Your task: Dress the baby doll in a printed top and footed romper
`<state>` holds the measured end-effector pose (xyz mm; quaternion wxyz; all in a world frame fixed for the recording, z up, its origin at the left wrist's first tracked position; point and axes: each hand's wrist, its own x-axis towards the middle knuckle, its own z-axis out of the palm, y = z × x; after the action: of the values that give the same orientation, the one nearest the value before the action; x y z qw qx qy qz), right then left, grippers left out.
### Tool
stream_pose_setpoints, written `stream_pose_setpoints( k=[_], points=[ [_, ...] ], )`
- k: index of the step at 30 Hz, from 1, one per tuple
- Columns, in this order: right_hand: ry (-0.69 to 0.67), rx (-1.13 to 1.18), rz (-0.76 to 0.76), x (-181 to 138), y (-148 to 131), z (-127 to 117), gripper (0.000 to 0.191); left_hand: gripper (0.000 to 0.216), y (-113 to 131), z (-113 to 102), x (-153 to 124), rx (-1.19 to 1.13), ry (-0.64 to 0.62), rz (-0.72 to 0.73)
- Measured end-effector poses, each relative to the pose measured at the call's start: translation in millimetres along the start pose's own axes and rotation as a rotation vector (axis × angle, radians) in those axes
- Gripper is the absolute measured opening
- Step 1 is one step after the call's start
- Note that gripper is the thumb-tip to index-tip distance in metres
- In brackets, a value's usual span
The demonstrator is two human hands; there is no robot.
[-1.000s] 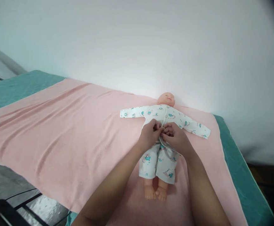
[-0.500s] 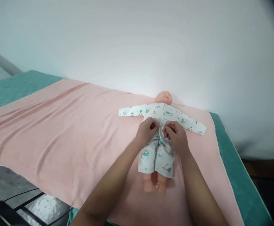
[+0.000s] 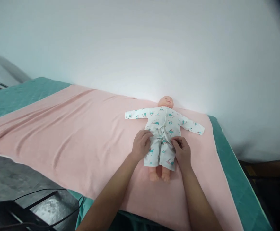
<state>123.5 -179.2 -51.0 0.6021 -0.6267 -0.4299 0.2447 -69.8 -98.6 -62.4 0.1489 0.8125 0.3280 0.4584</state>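
Observation:
A baby doll (image 3: 166,101) lies face up, its head toward the wall and its bare feet toward me. It wears a white long-sleeved shirt (image 3: 156,122) with a teal print and a buttoned front, and matching trousers (image 3: 152,156). The shirt sleeves stretch out to both sides. My left hand (image 3: 141,146) is closed at the shirt's lower left edge, its fingertips partly hidden. On the other side, my right hand (image 3: 183,152) pinches the lower right edge of the shirt near the trouser waist.
Under the doll a pink blanket (image 3: 94,128) covers most of a green-topped bed (image 3: 236,170). A white wall (image 3: 140,48) rises along the far side. Black equipment with cables (image 3: 12,215) stands at the lower left, above a grey floor (image 3: 34,176).
Both hands have moved from the shirt's middle buttons down and apart to its lower side edges. The shirt front now lies flatter and closed. The camera view has shifted slightly.

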Motion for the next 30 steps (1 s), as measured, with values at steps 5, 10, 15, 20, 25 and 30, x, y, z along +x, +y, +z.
stream_pose_setpoints(
  k=[5, 10, 15, 20, 25, 30],
  points=[
    [-0.101, -0.119, -0.178, -10.1, -13.9, 4.3, 0.017, 0.044, -0.1, -1.1, -12.9, 0.060, 0.009, -0.263],
    [-0.228, -0.491, -0.496, -0.6, -28.1, 28.2, 0.036, 0.014, -2.2, 1.4, -9.6, 0.165, -0.097, -0.484],
    [-0.137, -0.756, -0.598, 13.9, -28.4, 41.7, 0.028, 0.006, 1.6, -2.9, -12.0, 0.156, -0.123, -0.536],
    [-0.078, -0.738, -0.616, 15.0, -28.3, 33.7, 0.019, 0.007, 5.8, -8.7, -19.8, 0.025, -0.047, -0.579],
    [-0.067, -0.581, -0.695, 8.7, -24.3, 22.7, 0.017, 0.009, 6.7, -9.4, -20.1, 0.048, -0.055, -0.610],
    [-0.028, -0.511, -0.703, 0.0, -19.4, 20.1, 0.016, 0.013, 4.7, -7.1, -19.1, 0.080, -0.064, -0.615]
  ],
)
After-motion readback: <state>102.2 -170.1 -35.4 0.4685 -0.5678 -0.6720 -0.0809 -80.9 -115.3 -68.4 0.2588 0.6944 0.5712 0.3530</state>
